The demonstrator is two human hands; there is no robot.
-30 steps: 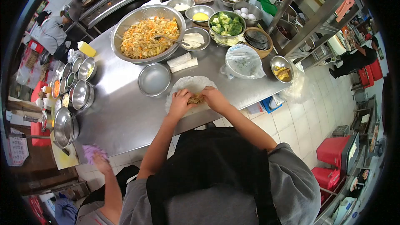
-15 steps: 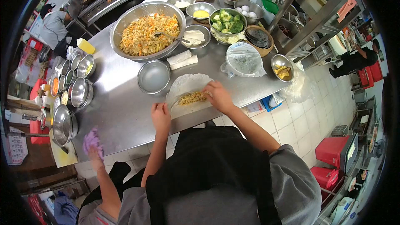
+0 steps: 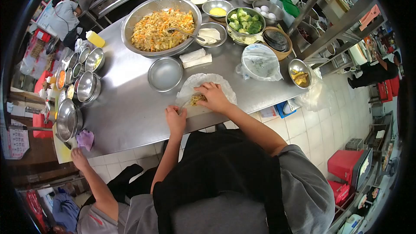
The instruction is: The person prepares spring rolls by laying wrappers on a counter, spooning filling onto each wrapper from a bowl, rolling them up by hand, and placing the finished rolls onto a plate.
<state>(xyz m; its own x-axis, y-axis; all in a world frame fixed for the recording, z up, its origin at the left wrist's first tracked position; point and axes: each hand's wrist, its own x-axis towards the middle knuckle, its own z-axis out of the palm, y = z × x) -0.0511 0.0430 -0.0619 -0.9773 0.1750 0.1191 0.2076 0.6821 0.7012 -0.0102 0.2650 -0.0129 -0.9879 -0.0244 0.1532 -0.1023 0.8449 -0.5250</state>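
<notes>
A round, pale, thin wrapper (image 3: 226, 87) lies flat on the steel table near its front edge. On it sits a small heap of shredded vegetable filling (image 3: 197, 99), partly hidden under my right hand (image 3: 214, 98). The fingers of that hand are bent over the filling and press against it. My left hand (image 3: 176, 119) is at the wrapper's near left edge, fingers curled and thumb close to them, pinching the edge. Behind the wrapper are two pale rolls (image 3: 196, 58) and a metal bowl of cloudy liquid (image 3: 165, 74).
A large colander (image 3: 125, 28) of shredded vegetables with a spoon stands behind. Bowls of broccoli (image 3: 245, 20) and eggs (image 3: 268, 13) and a plastic-covered tub (image 3: 261, 62) are to the right. At left, a co-worker's hand (image 3: 79, 158) is beside a purple cloth (image 3: 85, 139) and stacked bowls.
My right hand has moved left over the filling, covering more of it. My left hand stays by the wrapper's edge. The co-worker's hand has let go of the purple cloth.
</notes>
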